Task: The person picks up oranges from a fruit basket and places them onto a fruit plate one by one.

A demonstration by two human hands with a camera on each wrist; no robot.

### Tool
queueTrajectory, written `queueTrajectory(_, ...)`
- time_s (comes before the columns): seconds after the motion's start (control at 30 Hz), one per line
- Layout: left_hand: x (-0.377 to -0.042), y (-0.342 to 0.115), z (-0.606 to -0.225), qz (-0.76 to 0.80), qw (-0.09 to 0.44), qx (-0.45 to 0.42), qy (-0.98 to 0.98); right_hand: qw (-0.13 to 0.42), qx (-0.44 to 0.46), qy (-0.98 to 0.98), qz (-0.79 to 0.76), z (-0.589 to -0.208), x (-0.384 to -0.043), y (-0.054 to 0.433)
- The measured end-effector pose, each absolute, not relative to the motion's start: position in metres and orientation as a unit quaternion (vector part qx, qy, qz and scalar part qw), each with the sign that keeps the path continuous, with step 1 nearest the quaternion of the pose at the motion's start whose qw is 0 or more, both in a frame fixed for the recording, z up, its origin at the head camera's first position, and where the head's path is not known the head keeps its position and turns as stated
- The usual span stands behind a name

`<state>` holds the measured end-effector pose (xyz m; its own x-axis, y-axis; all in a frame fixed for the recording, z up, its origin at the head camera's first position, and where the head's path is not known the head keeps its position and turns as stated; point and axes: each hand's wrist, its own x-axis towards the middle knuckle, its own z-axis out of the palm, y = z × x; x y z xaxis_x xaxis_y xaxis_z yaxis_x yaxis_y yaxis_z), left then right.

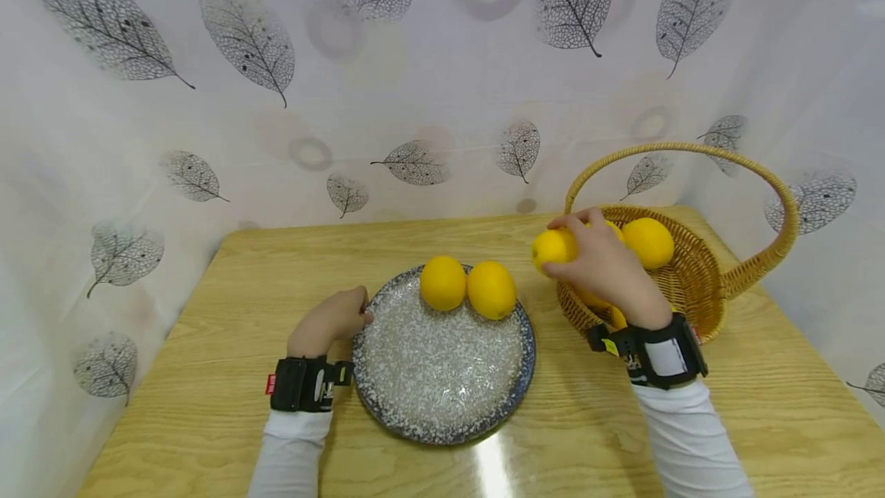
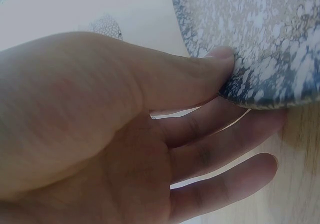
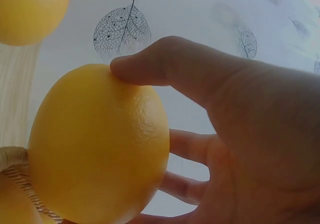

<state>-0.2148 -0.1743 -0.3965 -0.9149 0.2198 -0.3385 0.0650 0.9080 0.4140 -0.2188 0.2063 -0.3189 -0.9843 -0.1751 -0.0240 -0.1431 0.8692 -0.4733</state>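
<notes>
My left hand (image 1: 335, 323) pinches the left rim of a round speckled grey plate (image 1: 442, 383) with a dark edge. In the left wrist view the thumb (image 2: 200, 76) lies on top of the rim and fingers are beneath it. My right hand (image 1: 608, 263) grips a yellow lemon (image 1: 553, 250) over the left side of a wicker basket (image 1: 698, 275). The right wrist view shows the held lemon (image 3: 100, 144) between thumb and fingers. Two lemons, one on the left (image 1: 443, 283) and one on the right (image 1: 492, 290), sit side by side at the plate's far edge.
More lemons, among them one at the back (image 1: 648, 243), lie in the basket, partly hidden by my right hand. The basket's tall arched handle (image 1: 681, 147) rises above it. Behind the wooden table (image 1: 304, 252) hangs a leaf-patterned cloth (image 1: 429, 98).
</notes>
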Motion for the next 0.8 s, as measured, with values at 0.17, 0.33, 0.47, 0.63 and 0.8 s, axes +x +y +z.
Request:
queueTrajectory(0.17, -0.215, -0.174, -0.397, 0.201, 0.193, 0.075, 0.957, 0.033, -0.095, 0.964, -0.244, -0.32, -0.217, 0.201)
queueTrajectory(0.33, -0.215, -0.175, -0.397, 0.202, 0.191, 0.077, 0.957, 0.03, -0.108, 0.962, -0.249, -0.319, -0.214, 0.196)
queueTrajectory(0.47, -0.215, -0.176, -0.397, 0.201, 0.193, 0.076, 0.957, 0.035, -0.116, 0.963, -0.242, -0.32, -0.213, 0.188)
queueTrajectory(0.63, -0.215, -0.175, -0.396, 0.202, 0.195, 0.076, 0.957, 0.04, -0.13, 0.964, -0.23, -0.324, -0.214, 0.18)
queueTrajectory(0.8, -0.215, -0.176, -0.396, 0.202, 0.194, 0.076, 0.957, 0.042, -0.142, 0.962, -0.231, -0.328, -0.214, 0.174)
